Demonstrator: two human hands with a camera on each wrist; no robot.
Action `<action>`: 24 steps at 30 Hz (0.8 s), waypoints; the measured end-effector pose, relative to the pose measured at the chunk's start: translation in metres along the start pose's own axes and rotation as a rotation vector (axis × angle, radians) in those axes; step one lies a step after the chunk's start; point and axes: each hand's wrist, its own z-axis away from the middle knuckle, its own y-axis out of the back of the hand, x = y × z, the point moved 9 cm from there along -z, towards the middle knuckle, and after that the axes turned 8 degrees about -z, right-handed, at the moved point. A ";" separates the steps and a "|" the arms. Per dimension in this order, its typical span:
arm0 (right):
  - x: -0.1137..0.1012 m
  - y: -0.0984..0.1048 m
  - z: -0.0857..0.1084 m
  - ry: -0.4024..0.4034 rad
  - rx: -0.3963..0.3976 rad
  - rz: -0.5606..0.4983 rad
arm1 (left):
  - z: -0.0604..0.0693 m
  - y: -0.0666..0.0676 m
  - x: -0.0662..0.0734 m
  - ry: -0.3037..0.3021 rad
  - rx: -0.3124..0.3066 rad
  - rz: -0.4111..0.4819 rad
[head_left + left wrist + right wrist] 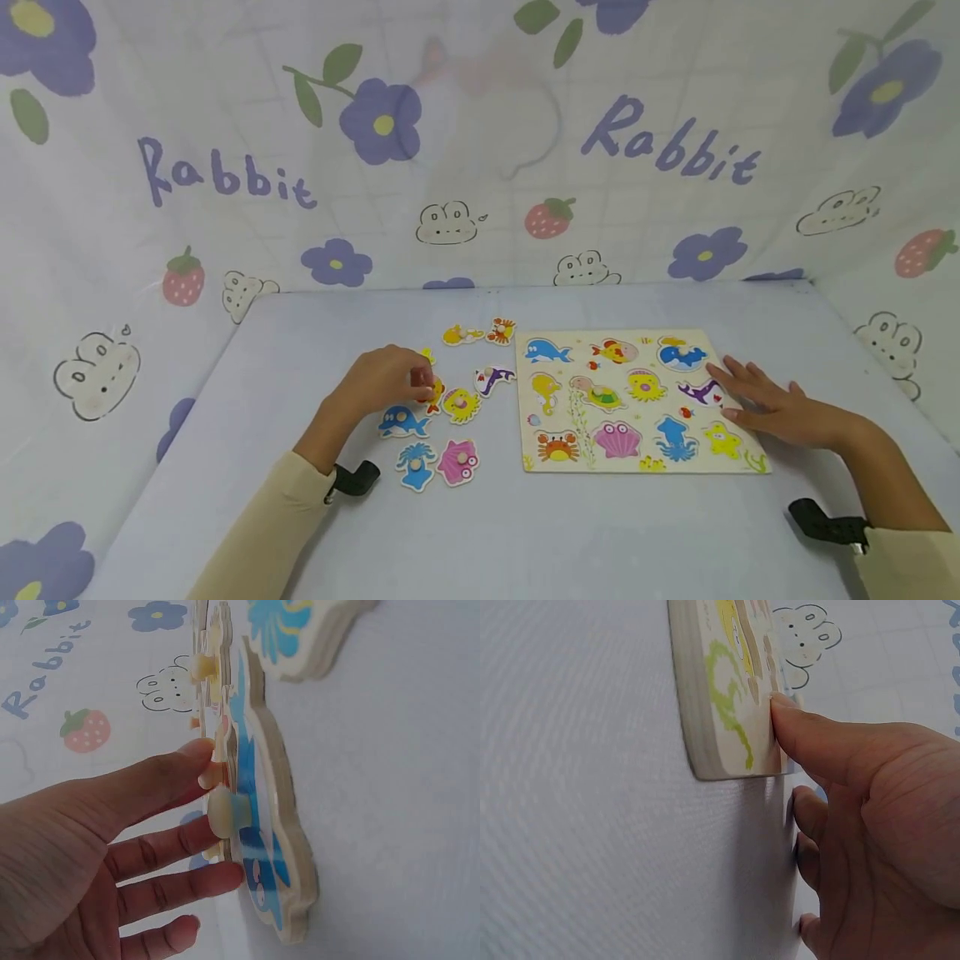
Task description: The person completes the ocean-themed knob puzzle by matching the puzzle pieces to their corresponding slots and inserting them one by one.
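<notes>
My left hand [390, 379] pinches the small wooden knob of an orange-red fish puzzle piece [433, 403], with thumb and index finger together; the fish is partly hidden by the hand. Just below it lies a blue dolphin piece [255, 802], its knob close to my other fingers. To the right sits the wooden puzzle board [630, 421], printed with sea animals. A blue whale piece [681, 357] with a knob sits in its upper right recess. My right hand [776, 408] rests at the board's right edge, fingers extended, its thumb [810, 739] touching the board's surface.
Around the left hand lie a yellow octopus piece [461, 405], a purple-and-white piece [494, 380], a pink shell [457, 462] and a blue squid [416, 466]. Farther back are a crab [500, 331] and a yellow piece [462, 335]. A printed curtain [480, 167] hangs behind the table.
</notes>
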 end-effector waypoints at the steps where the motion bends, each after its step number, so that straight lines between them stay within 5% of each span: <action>1: 0.000 0.000 0.000 0.000 -0.002 0.000 | 0.000 -0.001 -0.001 0.012 -0.004 -0.011; 24: 0.002 -0.002 0.000 -0.010 -0.009 0.001 | 0.002 0.003 0.002 0.005 -0.010 -0.096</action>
